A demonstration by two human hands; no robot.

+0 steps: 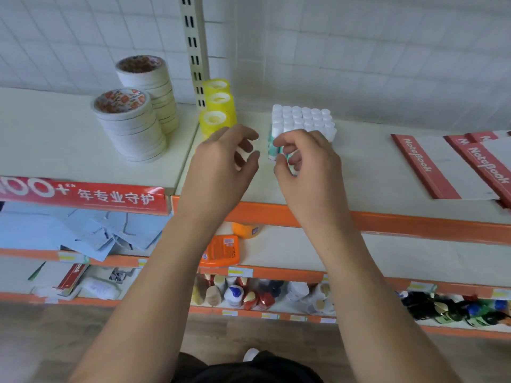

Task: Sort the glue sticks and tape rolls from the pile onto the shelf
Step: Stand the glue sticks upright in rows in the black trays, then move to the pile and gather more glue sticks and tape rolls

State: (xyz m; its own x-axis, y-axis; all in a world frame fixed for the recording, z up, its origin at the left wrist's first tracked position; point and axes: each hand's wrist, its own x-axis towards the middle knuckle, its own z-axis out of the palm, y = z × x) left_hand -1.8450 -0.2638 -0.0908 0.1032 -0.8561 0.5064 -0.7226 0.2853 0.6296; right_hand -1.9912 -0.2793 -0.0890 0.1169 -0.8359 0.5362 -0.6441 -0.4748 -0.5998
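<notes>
A block of several upright glue sticks (302,118) with white caps stands on the top shelf (83,150). My right hand (307,161) pinches a glue stick with a teal label at the block's front left corner. My left hand (224,161) hovers just left of it, fingers loosely curled; whether it holds anything small I cannot tell. Three yellow tape rolls (218,109) stand behind my left hand. Two stacks of white tape rolls (132,125) rise at the left.
Red notebooks (431,167) lie at the right of the shelf. A slotted upright post (193,51) stands at the back. The lower shelves hold blue paper, an orange bottle (221,250) and several small bottles.
</notes>
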